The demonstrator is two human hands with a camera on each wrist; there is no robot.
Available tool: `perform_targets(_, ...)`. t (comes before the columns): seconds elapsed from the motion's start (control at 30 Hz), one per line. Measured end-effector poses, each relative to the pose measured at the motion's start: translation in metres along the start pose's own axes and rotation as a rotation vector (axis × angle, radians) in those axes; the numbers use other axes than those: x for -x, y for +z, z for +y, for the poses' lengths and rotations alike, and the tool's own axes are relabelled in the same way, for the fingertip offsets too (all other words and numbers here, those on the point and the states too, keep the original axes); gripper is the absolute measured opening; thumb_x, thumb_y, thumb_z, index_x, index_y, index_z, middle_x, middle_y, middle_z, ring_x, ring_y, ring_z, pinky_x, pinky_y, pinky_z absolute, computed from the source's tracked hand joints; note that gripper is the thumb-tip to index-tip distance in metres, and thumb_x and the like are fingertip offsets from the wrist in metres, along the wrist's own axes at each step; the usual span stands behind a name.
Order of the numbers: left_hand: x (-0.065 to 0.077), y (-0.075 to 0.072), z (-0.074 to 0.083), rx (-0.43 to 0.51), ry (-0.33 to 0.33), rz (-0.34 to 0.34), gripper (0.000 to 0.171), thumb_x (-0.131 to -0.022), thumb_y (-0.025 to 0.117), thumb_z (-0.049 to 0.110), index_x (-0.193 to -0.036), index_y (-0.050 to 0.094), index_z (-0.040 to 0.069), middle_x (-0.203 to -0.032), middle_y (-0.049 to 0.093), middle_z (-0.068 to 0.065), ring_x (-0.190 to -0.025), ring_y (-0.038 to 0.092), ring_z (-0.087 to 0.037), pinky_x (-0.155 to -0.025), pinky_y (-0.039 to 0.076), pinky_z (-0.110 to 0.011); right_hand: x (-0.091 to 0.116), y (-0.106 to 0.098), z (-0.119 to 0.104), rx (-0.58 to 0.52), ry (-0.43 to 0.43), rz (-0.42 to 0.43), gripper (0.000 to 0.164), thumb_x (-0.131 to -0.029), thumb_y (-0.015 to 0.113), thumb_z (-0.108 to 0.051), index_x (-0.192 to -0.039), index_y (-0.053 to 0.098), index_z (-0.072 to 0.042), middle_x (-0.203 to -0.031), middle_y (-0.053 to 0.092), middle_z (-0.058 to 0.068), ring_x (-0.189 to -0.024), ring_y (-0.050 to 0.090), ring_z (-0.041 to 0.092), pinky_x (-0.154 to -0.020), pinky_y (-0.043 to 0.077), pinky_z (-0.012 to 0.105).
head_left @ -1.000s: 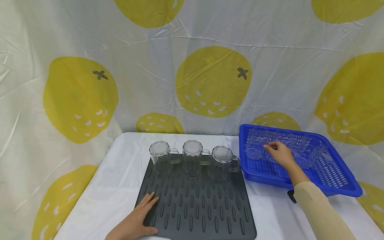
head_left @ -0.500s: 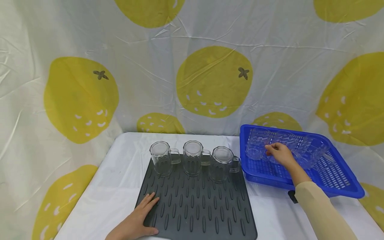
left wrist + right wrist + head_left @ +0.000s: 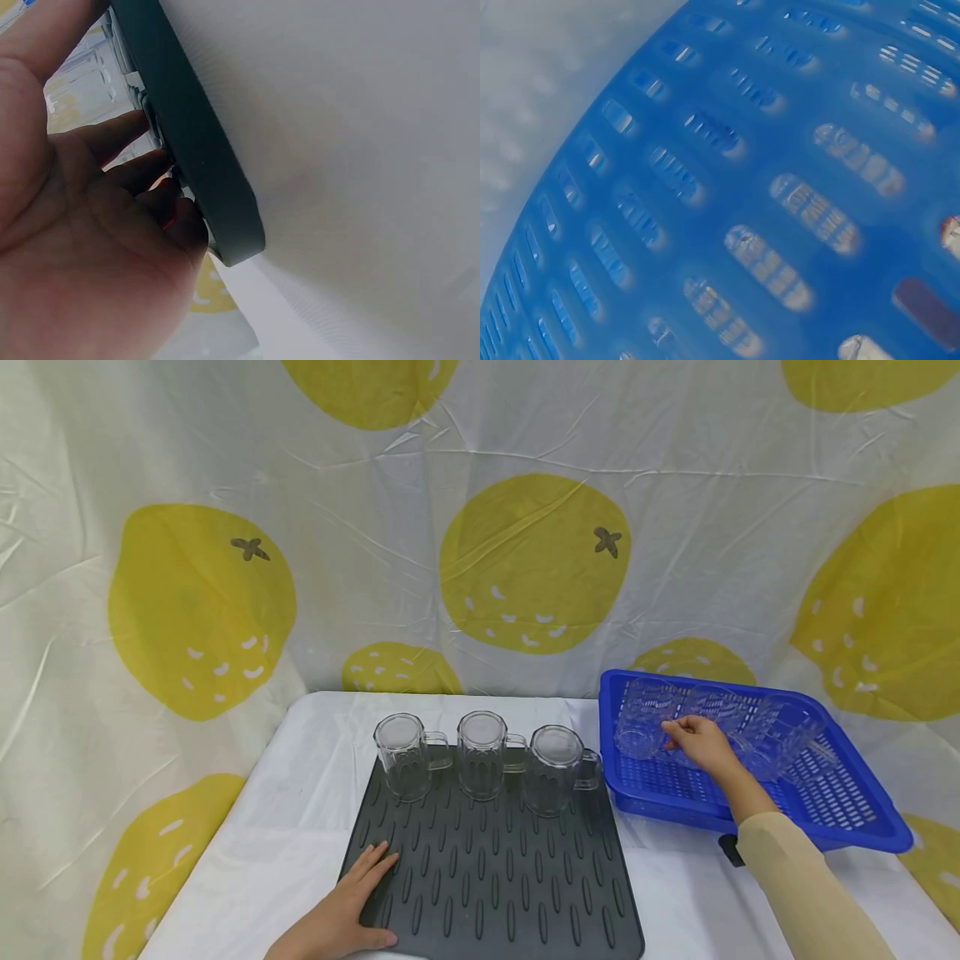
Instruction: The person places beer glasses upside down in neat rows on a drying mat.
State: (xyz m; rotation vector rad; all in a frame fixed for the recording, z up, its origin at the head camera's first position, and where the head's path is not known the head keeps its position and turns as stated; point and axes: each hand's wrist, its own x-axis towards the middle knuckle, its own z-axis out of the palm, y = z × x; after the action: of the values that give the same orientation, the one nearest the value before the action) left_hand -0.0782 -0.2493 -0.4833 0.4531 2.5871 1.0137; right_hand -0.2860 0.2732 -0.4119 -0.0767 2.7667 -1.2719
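Hands and clear, handled mugs

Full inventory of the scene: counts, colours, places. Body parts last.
Rectangular ribbed mat: 1, dark grey, on table
Glass handled mugs: 3, clear, row at mat's far end
Perforated plastic basket: 1, blue, right of mat
Glassware: several, count unclear, clear, in basket
Small object: 1, black, below basket's near side
Cloth-covered table: 1, white, underneath
Fruit-print sheet: 1, white/yellow, behind table
Left hand: 1, bare, mat's left edge
Right hand: 1, bare, at glassware, grip unclear
Sleeve: 1, beige, right arm
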Motion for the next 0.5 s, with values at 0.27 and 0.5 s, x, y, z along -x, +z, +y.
perform_targets(0.27, 0.0006, -0.0009, 0.0013, 0.006, 0.003, 0.006, 0.097, -0.073, 0.07, 0.052, -0.146, 0.024, 0.008, -0.152, 0.009, -0.015, -0.136, 0.002, -0.042, -0.095, 0.024, -0.066, -0.0024, -0.003, 0.0075, -0.098, 0.02, 0.005, 0.064, -0.094, 0.044, -0.048, -0.119, 0.048, 0.011, -0.085, 0.059, 0.012, -0.099, 0.053, 0.039, -0.088, 0.032, 0.064)
perform_targets(0.5, 0.001, -0.0007, 0.0012, 0.006, 0.006, 0.003, 0.097, -0.074, 0.07, 0.052, -0.146, 0.024, 0.008, -0.152, 0.009, -0.014, -0.136, 0.003, -0.042, -0.095, 0.024, -0.066, -0.0015, -0.0046, 0.0062, -0.143, 0.038, 0.033, 0.06, -0.095, 0.043, -0.047, -0.113, 0.049, 0.01, -0.081, 0.052, 0.009, -0.091, 0.059, 0.031, -0.087, 0.035, 0.06)
